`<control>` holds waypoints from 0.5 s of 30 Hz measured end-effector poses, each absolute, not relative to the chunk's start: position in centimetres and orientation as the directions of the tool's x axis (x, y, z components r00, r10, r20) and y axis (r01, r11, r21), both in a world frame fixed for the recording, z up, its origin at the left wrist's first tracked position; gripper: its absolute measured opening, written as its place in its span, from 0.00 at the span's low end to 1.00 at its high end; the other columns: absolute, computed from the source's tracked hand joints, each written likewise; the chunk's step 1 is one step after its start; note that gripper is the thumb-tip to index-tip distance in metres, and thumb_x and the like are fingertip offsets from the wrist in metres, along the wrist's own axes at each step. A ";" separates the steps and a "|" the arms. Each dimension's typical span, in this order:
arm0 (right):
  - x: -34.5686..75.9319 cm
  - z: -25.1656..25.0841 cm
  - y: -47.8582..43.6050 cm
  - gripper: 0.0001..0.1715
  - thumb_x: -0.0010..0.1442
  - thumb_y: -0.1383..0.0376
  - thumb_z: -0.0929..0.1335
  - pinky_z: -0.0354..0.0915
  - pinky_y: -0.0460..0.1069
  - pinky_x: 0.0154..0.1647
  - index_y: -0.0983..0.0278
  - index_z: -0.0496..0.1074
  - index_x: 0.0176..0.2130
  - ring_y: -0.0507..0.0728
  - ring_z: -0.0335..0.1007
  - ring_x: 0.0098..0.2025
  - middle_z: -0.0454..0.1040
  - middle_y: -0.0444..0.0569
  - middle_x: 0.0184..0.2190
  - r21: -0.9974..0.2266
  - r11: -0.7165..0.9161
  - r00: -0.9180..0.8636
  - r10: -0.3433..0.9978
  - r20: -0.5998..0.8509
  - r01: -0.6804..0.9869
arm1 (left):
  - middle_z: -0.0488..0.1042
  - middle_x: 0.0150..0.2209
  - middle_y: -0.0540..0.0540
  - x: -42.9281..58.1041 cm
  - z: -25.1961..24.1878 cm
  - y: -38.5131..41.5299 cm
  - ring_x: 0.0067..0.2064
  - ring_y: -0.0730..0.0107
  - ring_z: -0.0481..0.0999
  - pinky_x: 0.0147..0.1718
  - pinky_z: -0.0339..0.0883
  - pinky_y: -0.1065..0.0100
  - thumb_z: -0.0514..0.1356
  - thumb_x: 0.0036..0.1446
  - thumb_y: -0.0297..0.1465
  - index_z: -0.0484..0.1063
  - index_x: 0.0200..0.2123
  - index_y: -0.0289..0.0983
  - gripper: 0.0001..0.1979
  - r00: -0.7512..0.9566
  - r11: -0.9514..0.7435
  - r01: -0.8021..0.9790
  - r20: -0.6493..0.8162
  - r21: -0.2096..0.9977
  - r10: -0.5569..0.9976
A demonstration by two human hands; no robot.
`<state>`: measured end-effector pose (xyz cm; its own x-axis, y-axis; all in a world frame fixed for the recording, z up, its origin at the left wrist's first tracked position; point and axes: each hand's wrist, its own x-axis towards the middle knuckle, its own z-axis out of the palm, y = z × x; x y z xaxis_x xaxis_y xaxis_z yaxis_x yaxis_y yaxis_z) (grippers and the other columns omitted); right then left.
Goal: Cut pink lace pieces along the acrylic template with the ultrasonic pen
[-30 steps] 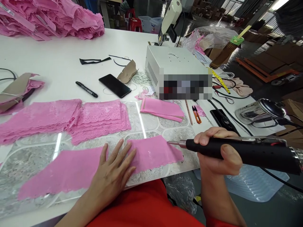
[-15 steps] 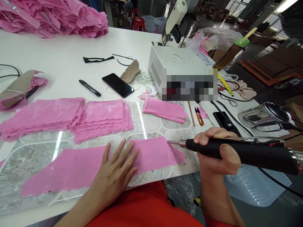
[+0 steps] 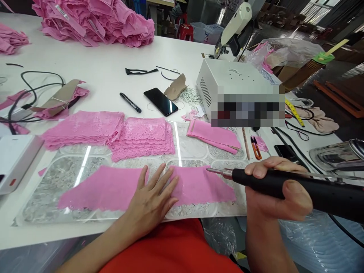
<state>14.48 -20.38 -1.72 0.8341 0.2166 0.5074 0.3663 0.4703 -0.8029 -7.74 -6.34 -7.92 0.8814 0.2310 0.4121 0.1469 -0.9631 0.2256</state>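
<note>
My left hand (image 3: 150, 199) lies flat with fingers spread on a long pink lace strip (image 3: 199, 185) that rests on a glass-topped work plate (image 3: 45, 189). My right hand (image 3: 273, 197) is closed round the black handle of a corded cutting tool (image 3: 284, 185). The tool's thin metal tip (image 3: 216, 171) hovers just above the strip's right upper edge. Behind the strip lie two stacks of pink lace pieces (image 3: 113, 132) and a smaller folded pink piece (image 3: 213, 134).
A white control box (image 3: 227, 83) stands at the back right. A phone (image 3: 160, 101), a black pen (image 3: 130, 102), orange snips (image 3: 256, 146) and a pencil (image 3: 246, 138) lie nearby. Heaped pink fabric (image 3: 93, 22) fills the far left; black cables (image 3: 31, 91) and a white device (image 3: 15, 159) lie left.
The camera has swung left and down, so everything sits further right in view. Both hands keep their hold and place on the strip and the tool.
</note>
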 end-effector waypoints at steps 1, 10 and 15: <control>14.2 -1.7 -20.0 0.09 0.45 0.63 0.65 0.66 0.50 0.18 0.63 0.72 0.28 0.50 0.61 0.19 0.68 0.44 0.26 -0.806 0.473 0.833 0.232 0.503 0.355 | 0.70 0.61 0.43 -7.7 -7.9 -6.4 0.68 0.54 0.60 0.70 0.34 0.46 0.54 0.68 0.38 0.71 0.57 0.39 0.18 0.881 -0.963 0.155 0.410 0.221 0.236; 13.7 -2.7 -18.4 0.08 0.46 0.63 0.67 0.66 0.49 0.20 0.64 0.71 0.29 0.49 0.63 0.20 0.66 0.43 0.28 -0.812 0.492 0.817 0.295 0.495 0.314 | 0.71 0.61 0.44 -7.8 -8.0 -6.4 0.66 0.54 0.62 0.70 0.32 0.47 0.55 0.69 0.39 0.72 0.56 0.39 0.17 0.874 -0.964 0.160 0.423 0.214 0.239; 13.9 -2.9 -18.5 0.09 0.45 0.62 0.67 0.66 0.49 0.20 0.64 0.70 0.29 0.49 0.62 0.20 0.64 0.43 0.27 -0.818 0.474 0.820 0.290 0.495 0.326 | 0.71 0.61 0.45 -7.8 -8.0 -6.4 0.67 0.55 0.62 0.70 0.32 0.47 0.55 0.68 0.39 0.72 0.56 0.39 0.17 0.874 -0.963 0.171 0.420 0.208 0.246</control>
